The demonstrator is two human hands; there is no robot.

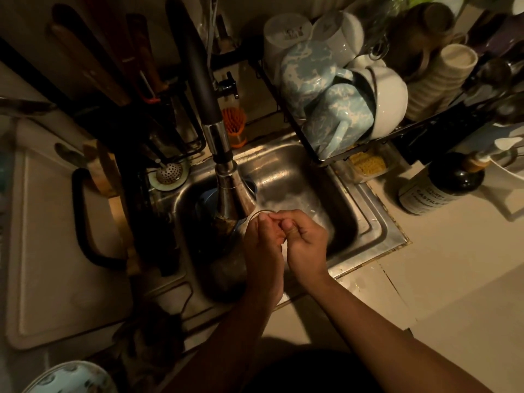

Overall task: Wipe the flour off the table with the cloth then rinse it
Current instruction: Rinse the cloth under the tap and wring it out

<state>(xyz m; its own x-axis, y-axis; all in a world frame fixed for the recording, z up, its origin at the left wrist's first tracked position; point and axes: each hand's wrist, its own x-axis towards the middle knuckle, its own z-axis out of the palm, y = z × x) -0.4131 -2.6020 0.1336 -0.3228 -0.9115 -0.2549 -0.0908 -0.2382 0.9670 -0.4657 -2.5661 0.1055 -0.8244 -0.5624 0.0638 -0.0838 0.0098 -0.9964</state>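
Both my hands are pressed together over the steel sink (377, 222), just right of the faucet head (231, 194). My left hand (262, 251) and my right hand (307, 245) have their fingers curled closed against each other. Only a pale sliver of the cloth (284, 250) shows between the palms; the rest is hidden inside my hands. A thin curved pale rim (259, 213) shows just above my left fingers, and I cannot tell what it is. The light is dim, and no running water can be made out.
A dish rack (326, 158) full of mugs and bowls overhangs the sink's back right. A dark soap bottle (442, 185) stands on the tiled counter (453, 279) to the right. A cutting board (56, 251) lies left, an orange brush (234, 123) behind the faucet, a patterned bowl (71, 378) bottom left.
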